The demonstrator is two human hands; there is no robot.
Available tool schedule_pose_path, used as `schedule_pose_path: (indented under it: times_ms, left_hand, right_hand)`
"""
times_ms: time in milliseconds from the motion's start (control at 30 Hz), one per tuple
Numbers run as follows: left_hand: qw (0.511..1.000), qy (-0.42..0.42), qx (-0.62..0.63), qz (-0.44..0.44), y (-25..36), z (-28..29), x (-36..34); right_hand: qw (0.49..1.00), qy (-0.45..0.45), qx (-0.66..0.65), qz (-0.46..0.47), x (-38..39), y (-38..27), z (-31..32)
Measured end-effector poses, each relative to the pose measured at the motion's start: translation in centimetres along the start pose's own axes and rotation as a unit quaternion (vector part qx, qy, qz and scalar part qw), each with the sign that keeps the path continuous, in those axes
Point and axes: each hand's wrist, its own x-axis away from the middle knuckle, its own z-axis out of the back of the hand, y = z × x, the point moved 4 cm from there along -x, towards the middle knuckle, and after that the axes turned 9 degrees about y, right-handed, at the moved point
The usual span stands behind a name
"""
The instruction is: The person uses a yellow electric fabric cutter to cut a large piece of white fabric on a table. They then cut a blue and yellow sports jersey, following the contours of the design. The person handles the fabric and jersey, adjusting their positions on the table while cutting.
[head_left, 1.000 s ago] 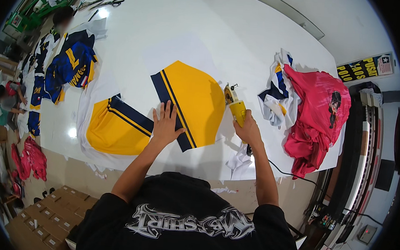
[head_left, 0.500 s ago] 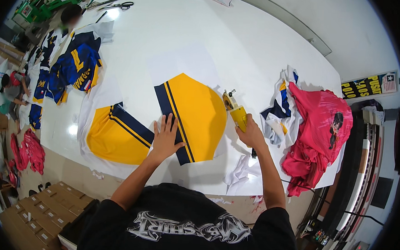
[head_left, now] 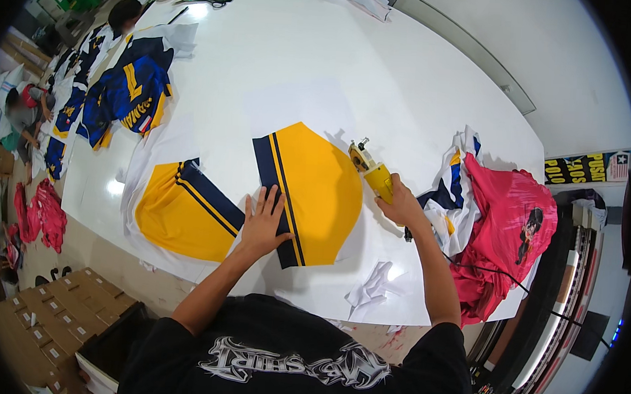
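A yellow fabric panel (head_left: 323, 190) with a navy striped band lies on white backing on the white table (head_left: 352, 62). My left hand (head_left: 263, 219) presses flat on its navy edge, fingers spread. My right hand (head_left: 400, 206) grips a yellow hand-held electric fabric cutter (head_left: 371, 170) at the panel's right edge; its black cord (head_left: 512, 281) trails off to the right. A second yellow panel (head_left: 181, 210) with navy stripes lies to the left of my left hand.
A pile of pink, white and navy cloth (head_left: 501, 230) sits at the table's right end. Blue and yellow jerseys (head_left: 126, 95) lie at the far left, scissors (head_left: 212, 1) at the back. White offcuts (head_left: 375, 287) hang at the near edge. Cardboard boxes (head_left: 41, 317) stand on the floor.
The view has shifted a little; my right hand with the cutter stays at the panel's right edge, and my left hand stays flat on the navy band.
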Motion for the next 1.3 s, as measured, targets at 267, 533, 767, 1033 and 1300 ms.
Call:
schedule_pose_path:
  times_ms: [267,533,767,1033,1300]
  left_hand:
    - [1.0,0.014,0.011,-0.005,0.1,0.0,0.0]
    - [1.0,0.018,0.004,-0.005,-0.1,-0.1,0.0]
    - [1.0,0.006,0.009,-0.001,0.0,0.4,0.1]
    - [1.0,0.016,0.013,0.0,-0.3,0.0,0.1]
    - [1.0,0.01,0.025,0.001,-0.3,0.0,0.1]
  right_hand:
    - [0.998,-0.039,0.026,0.03,-3.2,-0.3,0.6]
    - [0.996,-0.061,0.037,0.058,-5.9,-2.1,1.4]
    - [0.994,-0.075,0.046,0.069,-7.5,-4.7,2.0]
    - [0.992,-0.093,0.05,0.072,-9.2,-7.0,1.7]
    - [0.991,-0.09,0.066,0.07,-10.6,-8.4,0.6]
